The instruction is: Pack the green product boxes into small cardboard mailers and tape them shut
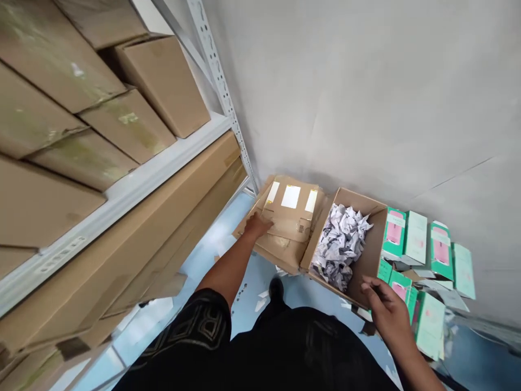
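Down on the blue floor, the left hand (257,224) rests with fingers spread flat, gripping nothing, on a closed cardboard box (285,228) (three pale labels on top). Just beside it stands an open carton (366,260) of crumpled paper (341,244); the right hand (386,309), fingers loosely released, touches its near rim beside green-and-pink packs (401,288).

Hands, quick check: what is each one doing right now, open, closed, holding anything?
Left hand: open, palm down on the closed cardboard box, gripping nothing.
Right hand: open, fingers at the near edge of the open box of crumpled paper, holding nothing.
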Available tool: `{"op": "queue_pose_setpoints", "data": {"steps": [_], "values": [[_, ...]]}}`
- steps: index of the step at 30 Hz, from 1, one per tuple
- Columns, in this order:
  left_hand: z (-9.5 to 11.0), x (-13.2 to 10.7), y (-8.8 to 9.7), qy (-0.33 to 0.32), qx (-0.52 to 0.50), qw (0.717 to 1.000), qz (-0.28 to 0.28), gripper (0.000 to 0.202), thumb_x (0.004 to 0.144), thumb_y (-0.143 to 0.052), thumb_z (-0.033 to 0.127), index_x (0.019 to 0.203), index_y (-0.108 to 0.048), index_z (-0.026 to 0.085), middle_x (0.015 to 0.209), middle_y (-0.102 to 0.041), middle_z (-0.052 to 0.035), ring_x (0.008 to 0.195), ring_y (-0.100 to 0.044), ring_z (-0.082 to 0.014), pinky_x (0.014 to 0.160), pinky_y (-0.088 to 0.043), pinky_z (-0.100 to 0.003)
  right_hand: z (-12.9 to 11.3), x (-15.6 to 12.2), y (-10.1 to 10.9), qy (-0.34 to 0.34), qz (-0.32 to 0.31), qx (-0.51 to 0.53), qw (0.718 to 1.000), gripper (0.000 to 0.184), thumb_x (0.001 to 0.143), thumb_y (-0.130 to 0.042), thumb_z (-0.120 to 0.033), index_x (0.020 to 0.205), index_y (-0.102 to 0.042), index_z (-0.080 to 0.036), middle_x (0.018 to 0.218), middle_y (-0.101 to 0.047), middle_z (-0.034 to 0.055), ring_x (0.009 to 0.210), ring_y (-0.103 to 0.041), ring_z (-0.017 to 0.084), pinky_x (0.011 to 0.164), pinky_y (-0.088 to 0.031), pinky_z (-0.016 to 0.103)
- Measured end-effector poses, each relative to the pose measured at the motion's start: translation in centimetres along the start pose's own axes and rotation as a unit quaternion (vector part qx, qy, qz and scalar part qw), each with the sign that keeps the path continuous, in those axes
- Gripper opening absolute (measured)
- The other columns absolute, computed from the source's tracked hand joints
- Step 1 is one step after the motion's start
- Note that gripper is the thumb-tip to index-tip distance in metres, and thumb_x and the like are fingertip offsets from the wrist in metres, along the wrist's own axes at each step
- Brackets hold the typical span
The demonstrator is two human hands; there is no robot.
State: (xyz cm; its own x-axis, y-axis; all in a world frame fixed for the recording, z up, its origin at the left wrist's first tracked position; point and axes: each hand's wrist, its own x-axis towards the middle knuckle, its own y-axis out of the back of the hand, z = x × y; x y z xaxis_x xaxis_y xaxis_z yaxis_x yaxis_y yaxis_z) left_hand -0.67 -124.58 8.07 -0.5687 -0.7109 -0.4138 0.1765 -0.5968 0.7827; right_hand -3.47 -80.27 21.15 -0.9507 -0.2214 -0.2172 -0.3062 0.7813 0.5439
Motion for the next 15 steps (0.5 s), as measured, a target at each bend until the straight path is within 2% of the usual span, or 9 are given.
{"op": "queue_pose_setpoints", "data": {"steps": [2, 4, 6, 8, 10, 12, 15], "values": [[0.1, 1.6, -0.5, -0.006, 0.034, 0.999, -0.001, 0.095, 0.069, -0.084, 0.055, 0.143, -0.046, 0.011, 0.147, -0.05, -0.0292, 0.138, -0.048, -0.0441, 0.109, -0.04, -0.046, -1.1, -0.3, -1.1, -0.007, 0.009, -0.012, 1.0, 0.042, 0.085, -0.067, -0.058, 0.103, -0.078, -0.023, 0.107, -0.079, 0.0079, 0.099, -0.073, 0.03, 0.08, -0.061, 0.037], [0.2, 2.4, -1.0, -0.024, 0.045, 0.999, 0.013, 0.087, 0.071, -0.083, 0.051, 0.14, -0.048, 0.011, 0.146, -0.05, -0.0292, 0.137, -0.049, -0.0428, 0.109, -0.04, -0.046, -1.7, -0.2, -1.9, -0.003, 0.015, -0.027, 1.0, 0.041, 0.085, -0.066, -0.057, 0.103, -0.078, -0.023, 0.107, -0.079, 0.0082, 0.1, -0.073, 0.03, 0.083, -0.06, 0.037], [0.1, 2.8, -1.3, -0.027, 0.013, 0.999, 0.016, 0.082, 0.071, -0.084, 0.044, 0.137, -0.05, 0.01, 0.145, -0.051, -0.0295, 0.136, -0.051, -0.0425, 0.109, -0.041, -0.045, -2.2, 0.2, -2.7, 0.005, 0.017, -0.04, 0.999, 0.041, 0.086, -0.065, -0.057, 0.103, -0.078, -0.023, 0.107, -0.079, 0.0084, 0.101, -0.073, 0.03, 0.087, -0.059, 0.038], [0.0, 3.1, -1.2, -0.016, -0.051, 0.999, -0.002, 0.076, 0.067, -0.087, 0.035, 0.131, -0.054, 0.009, 0.141, -0.055, -0.0289, 0.132, -0.055, -0.0423, 0.106, -0.044, -0.045, -2.8, 0.8, -3.6, 0.021, 0.014, -0.048, 0.999, 0.041, 0.086, -0.065, -0.058, 0.103, -0.077, -0.023, 0.109, -0.079, 0.0088, 0.103, -0.072, 0.03, 0.09, -0.058, 0.04], [-0.1, 3.3, -0.7, -0.012, -0.113, 0.993, -0.037, 0.062, 0.067, -0.085, 0.027, 0.122, -0.06, 0.01, 0.129, -0.066, -0.0241, 0.119, -0.065, -0.0387, 0.098, -0.049, -0.041, -3.6, 1.2, -4.4, 0.048, 0.007, -0.057, 0.997, 0.041, 0.087, -0.064, -0.058, 0.102, -0.077, -0.023, 0.109, -0.078, 0.0093, 0.103, -0.072, 0.03, 0.092, -0.057, 0.041], [0.0, 3.1, 0.0, -0.029, -0.155, 0.985, -0.068, 0.044, 0.073, -0.078, 0.023, 0.114, -0.065, 0.012, 0.114, -0.075, -0.0157, 0.103, -0.072, -0.0316, 0.089, -0.054, -0.036, -4.3, 1.5, -5.0, 0.077, -0.003, -0.068, 0.995, 0.04, 0.088, -0.063, -0.058, 0.103, -0.077, -0.023, 0.108, -0.078, 0.0092, 0.103, -0.072, 0.03, 0.092, -0.057, 0.041], [0.2, 2.0, 1.8, -0.068, -0.198, 0.975, -0.08, 0.034, 0.084, -0.064, 0.022, 0.117, -0.066, 0.016, 0.112, -0.077, -0.007, 0.097, -0.074, -0.0227, 0.083, -0.056, -0.028, -4.6, 1.5, -5.1, 0.111, -0.017, -0.085, 0.99, 0.037, 0.09, -0.062, -0.057, 0.104, -0.076, -0.025, 0.108, -0.078, 0.0083, 0.102, -0.072, 0.029, 0.09, -0.058, 0.04]]}}
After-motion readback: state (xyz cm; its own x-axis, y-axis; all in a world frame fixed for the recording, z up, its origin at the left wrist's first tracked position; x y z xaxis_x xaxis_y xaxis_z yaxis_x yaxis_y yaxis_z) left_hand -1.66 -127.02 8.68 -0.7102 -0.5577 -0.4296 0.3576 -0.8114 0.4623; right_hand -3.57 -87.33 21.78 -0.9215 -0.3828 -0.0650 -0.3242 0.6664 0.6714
